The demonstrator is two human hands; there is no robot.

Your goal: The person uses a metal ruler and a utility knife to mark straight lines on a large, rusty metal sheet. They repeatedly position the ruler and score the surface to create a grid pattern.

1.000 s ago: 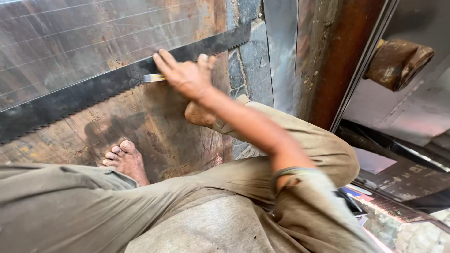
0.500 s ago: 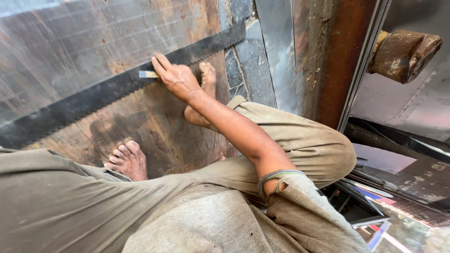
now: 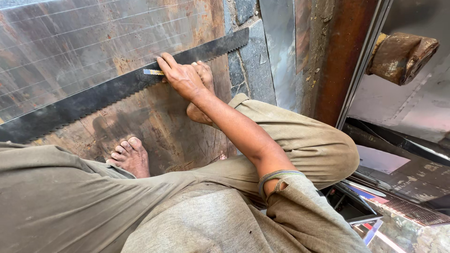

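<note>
1. Step in hand, as I judge it: marking a line on the metal sheet (image 3: 70, 51), with the long black saw blade (image 3: 117, 93) laid across the sheet as a straightedge.
2. The right hand (image 3: 185, 79) lies on top of the blade, palm down, fingers stretched forward and close together, pressing the blade flat.
3. Under the fingertips sits a small marking stick (image 3: 153, 72), pale with blue and yellow bands. It pokes out to the left of the fingers, along the blade's upper edge. The exact pinch on it is hidden by the fingers; the forefinger lies over it.
4. The blade runs diagonally: far up and right past the hand to its toothed tip near the stone wall (image 3: 243, 51), and down-left well beyond the hand.
5. The right foot (image 3: 204, 91) is directly beneath the hand, toes touching the blade, seemingly helping to pin it. The left foot (image 3: 129, 157) rests on the rusty lower sheet, nearer than the hand and to its left, clear of the blade.
6. Left hand: not in view.
7. Next move, judged: draw the stick along the edge without letting the blade shift; steady downward pressure from hand and foot is needed.
8. Sheet above the hand already carries several parallel scribed lines.
</note>
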